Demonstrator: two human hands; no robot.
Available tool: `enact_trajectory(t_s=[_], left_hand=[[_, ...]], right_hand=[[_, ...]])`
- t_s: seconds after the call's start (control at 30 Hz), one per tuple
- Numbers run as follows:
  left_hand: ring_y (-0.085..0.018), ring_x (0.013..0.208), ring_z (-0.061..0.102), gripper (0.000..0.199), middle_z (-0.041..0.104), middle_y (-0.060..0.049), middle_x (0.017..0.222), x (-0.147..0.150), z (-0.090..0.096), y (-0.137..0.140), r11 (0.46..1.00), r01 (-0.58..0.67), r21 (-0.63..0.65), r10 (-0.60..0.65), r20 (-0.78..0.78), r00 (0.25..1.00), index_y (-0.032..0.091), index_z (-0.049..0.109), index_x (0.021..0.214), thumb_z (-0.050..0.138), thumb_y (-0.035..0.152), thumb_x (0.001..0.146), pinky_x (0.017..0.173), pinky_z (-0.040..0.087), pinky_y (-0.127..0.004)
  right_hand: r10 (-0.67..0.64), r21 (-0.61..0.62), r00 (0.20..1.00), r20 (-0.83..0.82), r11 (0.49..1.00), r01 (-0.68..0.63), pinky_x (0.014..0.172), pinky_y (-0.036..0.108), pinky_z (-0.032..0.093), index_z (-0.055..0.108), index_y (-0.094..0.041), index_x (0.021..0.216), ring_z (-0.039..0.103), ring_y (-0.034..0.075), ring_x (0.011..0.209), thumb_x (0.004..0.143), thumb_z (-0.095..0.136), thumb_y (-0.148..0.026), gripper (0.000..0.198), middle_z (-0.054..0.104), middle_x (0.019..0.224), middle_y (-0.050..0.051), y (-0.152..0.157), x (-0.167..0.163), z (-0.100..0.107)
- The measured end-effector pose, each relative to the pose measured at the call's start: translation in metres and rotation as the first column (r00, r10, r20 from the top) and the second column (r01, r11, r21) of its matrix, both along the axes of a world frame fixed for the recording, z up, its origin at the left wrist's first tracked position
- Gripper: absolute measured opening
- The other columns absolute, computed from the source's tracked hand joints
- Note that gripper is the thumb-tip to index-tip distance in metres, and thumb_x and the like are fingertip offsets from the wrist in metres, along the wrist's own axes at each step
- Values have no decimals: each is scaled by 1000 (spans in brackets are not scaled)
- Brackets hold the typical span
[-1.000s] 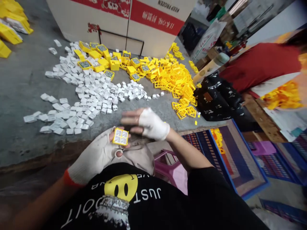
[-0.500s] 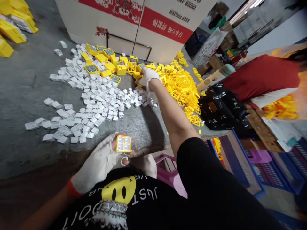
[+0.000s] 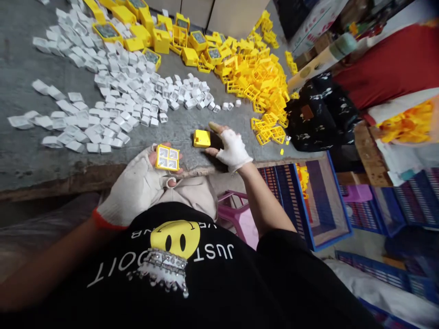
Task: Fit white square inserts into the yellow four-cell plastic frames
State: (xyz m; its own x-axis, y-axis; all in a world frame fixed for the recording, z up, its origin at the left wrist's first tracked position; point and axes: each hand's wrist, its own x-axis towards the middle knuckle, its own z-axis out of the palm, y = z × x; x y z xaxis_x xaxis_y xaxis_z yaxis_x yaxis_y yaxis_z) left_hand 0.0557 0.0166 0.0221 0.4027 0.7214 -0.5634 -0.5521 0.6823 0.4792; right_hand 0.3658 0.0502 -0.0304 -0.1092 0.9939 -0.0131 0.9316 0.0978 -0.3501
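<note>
My left hand [image 3: 140, 180], in a white fingerless glove with a red cuff, holds a small yellow frame [image 3: 168, 157] filled with white square pieces, its face turned up. To the right, a yellow plastic block [image 3: 201, 138] rests on the grey tabletop near the front edge. Beside it is my gloved right hand [image 3: 231, 147], thumb and forefinger spread apart with nothing visible between them. Beyond the hands lie a wide scatter of white plastic caps [image 3: 126, 98] and a heap of yellow frames [image 3: 264, 77].
Larger yellow boxes [image 3: 161, 39] stand at the back before a carton [image 3: 195, 13]. A black patterned bag [image 3: 322, 114] and a bottle [image 3: 320, 59] are at the right, near a person in red [image 3: 394, 64]. Below are blue crates [image 3: 329, 201] and a pink stool [image 3: 242, 219].
My right hand has come back from the yellow pile to the front edge, where the yellow block now lies. My left hand still holds the frame. The view has tilted downward.
</note>
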Motion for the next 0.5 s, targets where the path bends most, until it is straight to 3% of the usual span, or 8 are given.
enact_trajectory(t_s=[0.07, 0.2, 0.27, 0.37, 0.5], left_hand=[[-23, 84, 75, 9, 86, -8, 105, 2, 0, -5, 999, -1, 33, 0, 17, 1000, 24, 77, 121, 76, 33, 119, 69, 61, -29], [-26, 95, 80, 13, 88, -10, 115, 0, -6, -14, 995, -38, 97, 40, -16, 999, 25, 79, 129, 77, 28, 117, 71, 59, -31], [-27, 99, 82, 20, 89, -10, 122, -3, -11, -16, 991, -40, 128, 44, -35, 998, 26, 82, 136, 75, 25, 117, 72, 59, -32], [-26, 102, 84, 28, 90, -11, 137, -7, -15, -19, 988, -24, 155, 28, -23, 999, 25, 82, 146, 73, 23, 119, 77, 62, -32], [-24, 107, 84, 28, 87, -15, 153, -9, -12, -22, 983, 3, 185, -5, 13, 1000, 19, 80, 148, 68, 19, 122, 79, 65, -29]], right_hand=[[56, -7, 997, 53, 998, -56, 136, 80, 49, 63, -24, 183, 63, 54, 168, 97, 93, -40, 93, 70, 182, 25, 13, -3, 11], [181, -60, 981, 72, 982, -177, 136, 78, 52, 81, -25, 167, 75, 49, 153, 96, 95, -28, 72, 83, 163, 19, 25, -23, 32], [279, 44, 960, -20, 960, -278, 132, 74, 58, 83, -25, 165, 79, 46, 146, 99, 97, -33, 68, 86, 157, 17, 15, -35, 41], [497, 276, 841, -213, 856, -437, 122, 67, 68, 79, -30, 170, 84, 42, 139, 110, 93, -54, 66, 87, 156, 15, -8, -49, 55], [619, 389, 728, -296, 774, -500, 115, 68, 71, 79, -30, 169, 87, 43, 136, 118, 81, -69, 64, 89, 154, 15, -28, -64, 60]])
